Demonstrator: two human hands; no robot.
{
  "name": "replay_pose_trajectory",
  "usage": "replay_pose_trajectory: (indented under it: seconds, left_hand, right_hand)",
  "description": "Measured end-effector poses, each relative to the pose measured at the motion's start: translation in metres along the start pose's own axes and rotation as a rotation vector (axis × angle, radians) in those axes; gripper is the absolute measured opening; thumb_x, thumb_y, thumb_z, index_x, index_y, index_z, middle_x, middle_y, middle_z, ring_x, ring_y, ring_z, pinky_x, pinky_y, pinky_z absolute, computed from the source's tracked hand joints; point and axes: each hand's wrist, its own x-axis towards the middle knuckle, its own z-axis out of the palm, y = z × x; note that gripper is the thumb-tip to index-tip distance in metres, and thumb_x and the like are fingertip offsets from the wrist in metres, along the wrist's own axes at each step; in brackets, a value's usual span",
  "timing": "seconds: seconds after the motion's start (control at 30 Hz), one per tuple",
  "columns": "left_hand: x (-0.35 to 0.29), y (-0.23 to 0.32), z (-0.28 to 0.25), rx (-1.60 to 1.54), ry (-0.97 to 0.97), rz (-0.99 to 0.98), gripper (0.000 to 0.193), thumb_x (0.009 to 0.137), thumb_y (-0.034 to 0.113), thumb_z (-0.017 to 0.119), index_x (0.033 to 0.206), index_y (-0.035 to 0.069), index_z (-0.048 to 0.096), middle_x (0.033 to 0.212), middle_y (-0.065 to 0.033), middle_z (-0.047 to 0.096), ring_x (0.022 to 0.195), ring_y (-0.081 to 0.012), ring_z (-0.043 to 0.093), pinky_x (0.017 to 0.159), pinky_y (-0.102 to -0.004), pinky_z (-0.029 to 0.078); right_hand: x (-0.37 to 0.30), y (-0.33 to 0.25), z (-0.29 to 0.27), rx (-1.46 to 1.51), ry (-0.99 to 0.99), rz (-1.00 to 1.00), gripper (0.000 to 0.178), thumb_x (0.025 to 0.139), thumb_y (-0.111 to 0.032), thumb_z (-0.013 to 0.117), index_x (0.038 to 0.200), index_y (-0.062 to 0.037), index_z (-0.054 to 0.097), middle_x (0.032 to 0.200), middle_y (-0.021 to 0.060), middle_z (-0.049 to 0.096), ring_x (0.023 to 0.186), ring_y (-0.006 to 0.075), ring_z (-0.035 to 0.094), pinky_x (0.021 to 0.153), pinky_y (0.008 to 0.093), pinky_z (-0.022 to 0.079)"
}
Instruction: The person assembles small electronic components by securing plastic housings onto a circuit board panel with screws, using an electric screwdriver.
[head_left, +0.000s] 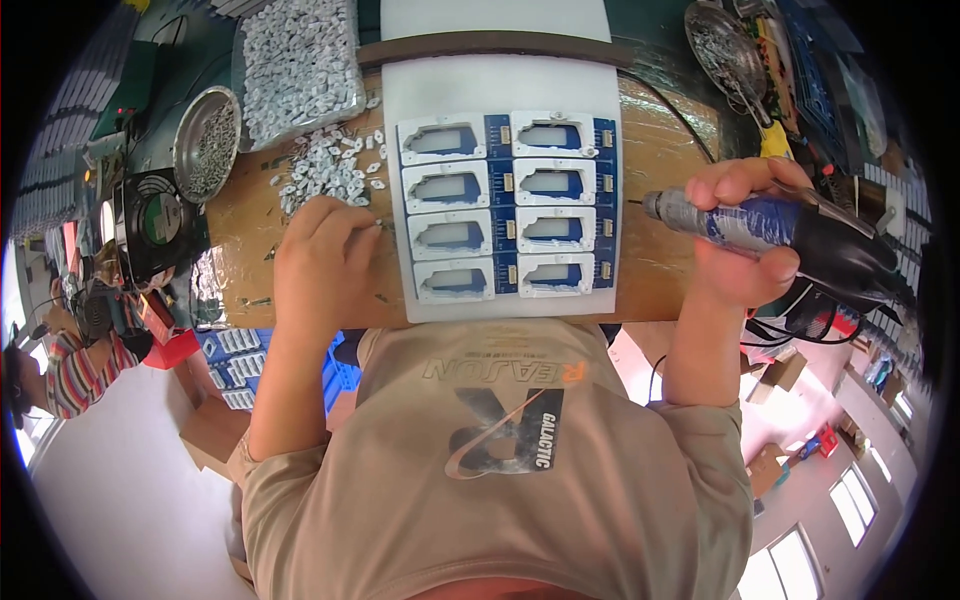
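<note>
Right hand (738,268) wrapped round the electric screwdriver (745,222), bit pointing left at the work, apparently for a short reach. Left hand (322,262) curled beside the loose white clips (325,175); cannot tell whether its fingertips pinch one. Eight white frames (450,216) with blue circuit boards (498,196) sit between the hands on a pale sheet (500,90), in two columns, probably for orderly access.

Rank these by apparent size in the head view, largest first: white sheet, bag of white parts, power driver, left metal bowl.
1. White sheet
2. Bag of white parts and power driver: too close to rank; the right hand partly hides the driver
3. Left metal bowl
</note>
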Motion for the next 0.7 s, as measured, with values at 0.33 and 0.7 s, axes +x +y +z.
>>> replay_pose_trajectory:
  seconds: [0.33, 0.7]
  left_hand:
    - [0.005, 0.015, -0.007, -0.065, -0.039, -0.254, 0.008, 0.077, 0.009, 0.072, 0.085, 0.006, 0.069, 0.088, -0.0084, 0.063, 0.082, -0.0287, 0.062, 0.072, -0.0387, 0.051]
    - [0.000, -0.003, 0.004, 0.061, 0.057, 0.174, 0.010, 0.078, 0.007, 0.070, 0.087, 0.007, 0.069, 0.090, -0.0077, 0.062, 0.084, -0.0298, 0.060, 0.076, -0.0408, 0.049]
  right_hand:
    - [0.001, -0.002, 0.011, 0.117, 0.047, 0.036, 0.088, 0.066, -0.046, 0.089, 0.129, 0.0004, 0.049, 0.090, 0.0136, 0.065, 0.079, 0.0251, 0.064, 0.073, 0.0390, 0.055]
    - [0.000, -0.004, 0.022, -0.165, -0.051, 0.063, 0.086, 0.070, -0.052, 0.085, 0.131, -0.0039, 0.048, 0.095, 0.0108, 0.062, 0.083, 0.0237, 0.062, 0.075, 0.0410, 0.053]
